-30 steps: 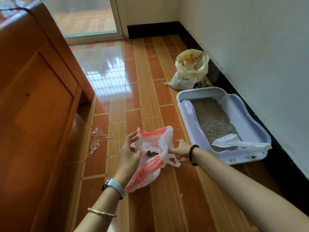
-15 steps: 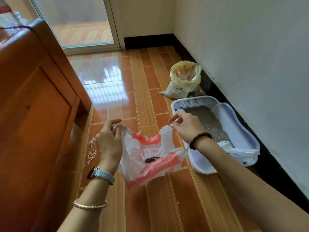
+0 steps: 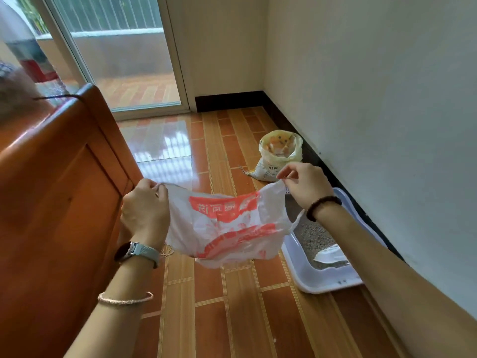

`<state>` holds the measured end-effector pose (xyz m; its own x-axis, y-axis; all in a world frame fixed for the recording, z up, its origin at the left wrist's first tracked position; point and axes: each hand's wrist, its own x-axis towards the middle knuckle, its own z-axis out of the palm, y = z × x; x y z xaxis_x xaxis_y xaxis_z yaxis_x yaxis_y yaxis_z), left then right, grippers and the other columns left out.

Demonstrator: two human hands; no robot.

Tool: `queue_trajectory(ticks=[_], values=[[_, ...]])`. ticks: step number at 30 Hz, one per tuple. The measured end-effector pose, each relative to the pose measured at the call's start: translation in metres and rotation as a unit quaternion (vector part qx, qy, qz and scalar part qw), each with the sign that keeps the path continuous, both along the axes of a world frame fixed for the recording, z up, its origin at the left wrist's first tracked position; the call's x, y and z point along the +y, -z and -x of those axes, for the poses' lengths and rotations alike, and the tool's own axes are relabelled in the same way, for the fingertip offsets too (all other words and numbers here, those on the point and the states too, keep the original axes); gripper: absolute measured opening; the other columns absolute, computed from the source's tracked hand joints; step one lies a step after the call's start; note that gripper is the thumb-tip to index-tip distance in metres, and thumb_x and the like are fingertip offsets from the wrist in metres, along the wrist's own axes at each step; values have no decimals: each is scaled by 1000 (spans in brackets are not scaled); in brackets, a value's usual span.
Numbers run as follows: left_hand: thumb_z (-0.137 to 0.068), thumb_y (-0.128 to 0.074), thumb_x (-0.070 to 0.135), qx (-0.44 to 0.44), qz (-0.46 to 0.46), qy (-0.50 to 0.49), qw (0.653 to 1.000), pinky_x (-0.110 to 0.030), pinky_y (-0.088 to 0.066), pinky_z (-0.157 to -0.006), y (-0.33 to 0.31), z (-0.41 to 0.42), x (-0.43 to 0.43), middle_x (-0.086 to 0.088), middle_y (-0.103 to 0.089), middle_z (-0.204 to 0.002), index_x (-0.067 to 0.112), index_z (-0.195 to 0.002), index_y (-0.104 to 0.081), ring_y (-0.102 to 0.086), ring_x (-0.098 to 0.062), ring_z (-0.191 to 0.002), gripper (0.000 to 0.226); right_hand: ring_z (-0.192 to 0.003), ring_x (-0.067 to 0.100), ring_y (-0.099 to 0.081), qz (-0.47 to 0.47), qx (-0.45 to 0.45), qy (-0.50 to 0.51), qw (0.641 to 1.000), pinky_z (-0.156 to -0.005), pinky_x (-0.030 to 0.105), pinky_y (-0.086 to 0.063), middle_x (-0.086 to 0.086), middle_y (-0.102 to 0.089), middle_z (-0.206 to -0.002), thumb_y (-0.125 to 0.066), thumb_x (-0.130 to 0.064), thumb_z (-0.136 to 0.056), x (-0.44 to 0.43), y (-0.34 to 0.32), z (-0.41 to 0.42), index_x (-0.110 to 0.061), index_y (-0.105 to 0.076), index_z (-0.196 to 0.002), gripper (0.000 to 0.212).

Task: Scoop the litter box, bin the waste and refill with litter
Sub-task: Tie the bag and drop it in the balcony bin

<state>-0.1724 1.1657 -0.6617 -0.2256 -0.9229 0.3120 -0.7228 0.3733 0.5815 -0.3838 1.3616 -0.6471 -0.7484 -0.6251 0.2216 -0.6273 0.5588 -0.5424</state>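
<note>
Head view: a red-and-white plastic bag (image 3: 227, 228) is held stretched in the air between both hands. Its left handle is gripped in the curled fingers of the left hand (image 3: 145, 205). Its right handle is pinched between thumb and fingertips of the right hand (image 3: 307, 188), which is held slightly higher. The bag's long axis is thus laid from hand to hand, and its belly is hung below and between the fingers. What is inside cannot be seen. The litter box (image 3: 317, 282), with the scoop (image 3: 330, 254) laid in it, is found below the right hand, nearer to it than to the left. The sack of litter (image 3: 280, 156) is seen beyond the right fingertips. The handles are judged ready to be brought together for tying.
</note>
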Motion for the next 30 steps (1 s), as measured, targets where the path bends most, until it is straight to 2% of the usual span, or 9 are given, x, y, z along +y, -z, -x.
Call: queue_trajectory(ticks=[3,6,8,13,17,19,21,24,30], values=[[-96,-49,29,-12,26,14,999,-36,-41,-66,-4,6,6,-15,-67,-89,12,-99,-62,-62,-36,-82,22,-89,16,-64,-47,-4,-12,999,-70,25,-47,-3,-70,-97,-58,-17,-91,-3,-3,-1,-26,-70,-95,16],[-97,-48,29,2,39,23,999,-34,-39,-63,-4,12,13,-14,-66,-84,12,-99,-60,-56,-30,-72,21,-92,19,-65,19,10,10,1000,-80,29,-52,1,-70,-99,-58,-13,-90,-5,-7,0,-24,-69,-98,17],[-98,-47,30,-11,28,28,999,-35,-40,-64,-2,15,18,-12,-67,-86,13,-101,-60,-58,-30,-75,22,-90,16,-64,-4,-12,-14,1000,-80,26,-49,-1,-69,-97,-60,-12,-90,-5,-10,-2,-23,-70,-97,16],[-97,-48,25,99,-48,69,992,-38,-54,-62,-8,17,19,-2,-67,-81,19,-112,-56,-63,-24,-70,18,-76,6,-58,83,-61,2,995,-70,17,-48,-6,-61,-83,-58,-7,-90,-5,-16,0,-20,-67,-92,16],[-95,-52,11,232,-188,162,940,-33,-46,-52,-26,22,27,-7,-68,-94,18,-125,-42,-53,-15,-56,33,-73,8,-61,113,-291,-45,949,-55,13,-48,9,-70,-99,-68,-7,-84,-11,-19,-3,-14,-67,-100,17],[-95,-51,5,275,-227,208,911,-30,-54,-58,-38,29,36,-10,-63,-105,17,-129,-38,-62,-18,-70,38,-76,12,-63,167,-367,-79,911,-61,18,-52,15,-68,-106,-68,-7,-84,-15,-23,-9,-12,-63,-109,26],[-96,-47,1,293,-269,266,878,-31,-60,-67,-46,39,49,-11,-58,-112,16,-132,-35,-66,-21,-90,41,-85,16,-67,152,-417,-148,884,-68,23,-55,14,-66,-112,-68,-6,-84,-19,-25,-17,-12,-59,-116,34],[-97,-44,0,277,-312,332,846,-34,-59,-78,-50,52,62,-13,-57,-118,16,-134,-36,-67,-22,-97,41,-99,19,-66,74,-388,-245,885,-74,24,-57,9,-64,-114,-71,-14,-82,-29,-27,-32,-15,-56,-121,42],[-97,-41,3,200,-258,380,866,-26,-49,-89,-34,51,62,-3,-59,-126,15,-141,-37,-59,-18,-113,46,-88,10,-64,44,-288,-217,932,-66,17,-55,2,-67,-99,-72,-28,-82,-47,-26,-47,-9,-63,-111,36]])
